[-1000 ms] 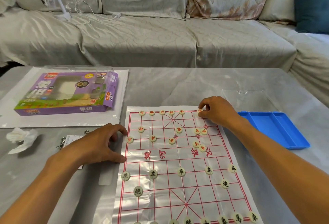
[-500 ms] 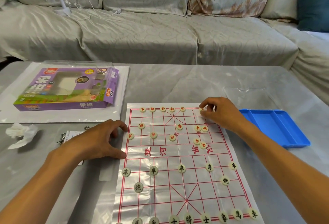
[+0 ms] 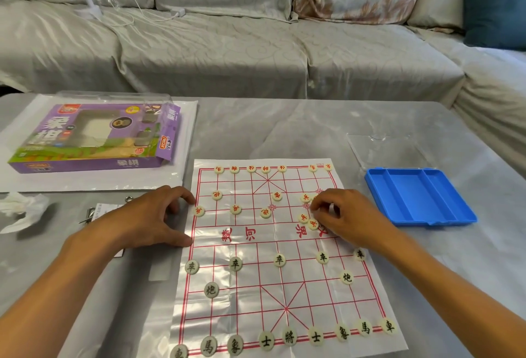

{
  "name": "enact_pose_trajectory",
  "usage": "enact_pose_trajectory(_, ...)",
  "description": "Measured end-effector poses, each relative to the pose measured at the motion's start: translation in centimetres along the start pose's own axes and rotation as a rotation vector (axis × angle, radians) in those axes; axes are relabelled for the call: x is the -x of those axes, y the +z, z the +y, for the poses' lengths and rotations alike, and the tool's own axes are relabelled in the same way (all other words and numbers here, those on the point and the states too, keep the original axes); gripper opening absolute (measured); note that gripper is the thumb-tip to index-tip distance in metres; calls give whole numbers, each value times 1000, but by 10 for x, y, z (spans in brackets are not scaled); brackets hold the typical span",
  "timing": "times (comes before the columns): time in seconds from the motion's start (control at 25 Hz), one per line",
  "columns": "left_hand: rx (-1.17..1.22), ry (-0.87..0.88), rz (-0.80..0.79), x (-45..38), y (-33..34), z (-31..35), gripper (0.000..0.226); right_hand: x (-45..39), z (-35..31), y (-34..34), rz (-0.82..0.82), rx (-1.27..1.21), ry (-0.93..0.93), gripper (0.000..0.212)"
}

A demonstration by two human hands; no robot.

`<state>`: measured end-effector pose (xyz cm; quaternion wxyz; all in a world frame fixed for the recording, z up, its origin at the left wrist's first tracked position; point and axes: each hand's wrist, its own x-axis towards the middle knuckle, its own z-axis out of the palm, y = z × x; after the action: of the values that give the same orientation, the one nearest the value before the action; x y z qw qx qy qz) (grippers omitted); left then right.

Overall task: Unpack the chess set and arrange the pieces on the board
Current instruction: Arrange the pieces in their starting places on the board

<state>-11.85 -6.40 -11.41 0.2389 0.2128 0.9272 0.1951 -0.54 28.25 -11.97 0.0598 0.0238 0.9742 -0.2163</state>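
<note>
Head view
Board (image 3: 256, 246): a thin plastic sheet with a red grid, flat on the worktop (image 3: 284, 130) toward its near edge.
Black pieces (image 3: 289, 336): one row along the board's near edge, two cannons and five more ahead of it.
Red pieces (image 3: 265, 169): a row along the board's far edge, others loose on the far half, a small cluster toward the right edge.
Left grip (image 3: 142, 218): fingers loosely curled, fingertips and thumb pressing the board's left edge, holding nothing.
Right grip (image 3: 341, 215): over the cluster, fingertips curled down at a red piece (image 3: 314, 206); whether it is pinched I cannot tell.
Box (image 3: 94, 138): purple, at the far left corner.
Tray (image 3: 418, 197): blue, just right of the board.
Tissue (image 3: 20, 209): crumpled, at the left edge.
</note>
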Motion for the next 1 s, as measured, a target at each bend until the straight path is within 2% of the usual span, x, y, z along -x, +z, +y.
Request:
enact_pose_trajectory(0.12,6,-3,-3,0,1,-1,68,-14,-15,0,88,-16,-16,17)
enact_pose_trajectory(0.24,1,2,-3,0,-1,0,67,-30,-25,1,106,81,-24,20)
enact_pose_trajectory(0.4,12,3,-2,0,0,-1,69,-31,-6,-8,163,69,116,17)
enact_pose_trajectory(0.48,12,-2,-5,0,0,-1,69,-28,-2,-9,142,75,121,19)
enact_pose_trajectory(0.64,11,-4,-6,2,-1,1,68,-38,-29,0,16,118,-65,34)
enact_pose_trajectory(0.72,11,-3,-8,2,-1,1,68,-49,-42,5,-15,138,-102,38)
enact_pose_trajectory(1.0,18,1,-10,1,-1,1,68,-59,-45,7,-41,149,-126,32)
